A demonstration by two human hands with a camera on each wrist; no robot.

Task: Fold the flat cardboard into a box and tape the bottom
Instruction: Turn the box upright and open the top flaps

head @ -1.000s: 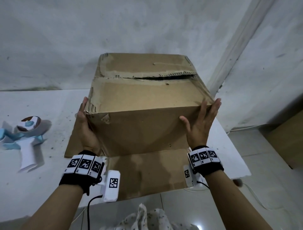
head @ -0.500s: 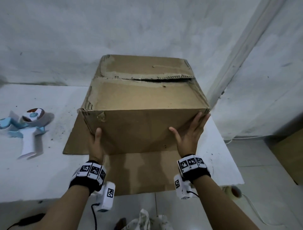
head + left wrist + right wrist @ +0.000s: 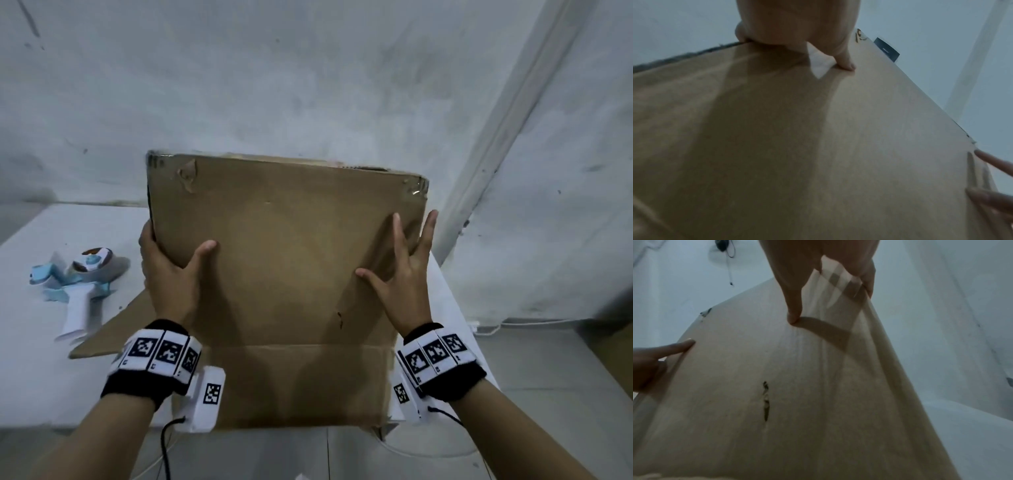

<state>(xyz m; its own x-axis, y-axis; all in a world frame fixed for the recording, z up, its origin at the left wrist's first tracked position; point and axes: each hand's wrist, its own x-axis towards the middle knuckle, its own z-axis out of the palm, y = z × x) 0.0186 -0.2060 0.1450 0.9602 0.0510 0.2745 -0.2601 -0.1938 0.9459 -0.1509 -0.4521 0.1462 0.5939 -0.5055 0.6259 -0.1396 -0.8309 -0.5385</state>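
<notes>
The brown cardboard box [image 3: 287, 253] is tipped up over the white table, with one broad face [image 3: 818, 146] turned toward me. A loose flap [image 3: 301, 383] hangs from its lower edge and another flap [image 3: 116, 329] lies to the left. My left hand [image 3: 171, 270] grips the box's left edge: the thumb [image 3: 846, 65] presses the face and the fingers wrap behind. My right hand [image 3: 407, 284] lies spread on the right side, index finger [image 3: 793, 316] and thumb on the face, the other fingers straight past the right edge. The folded flaps are hidden behind.
A blue and white tape dispenser [image 3: 78, 284] lies on the white table [image 3: 34, 359] at the left. A grey wall stands close behind, with a white vertical trim [image 3: 496, 137] at the right. Tiled floor [image 3: 548, 359] lies right of the table.
The box has tipped up and away, so the folded flaps face the wall. My left hand has moved to the left edge and my right hand higher up the face.
</notes>
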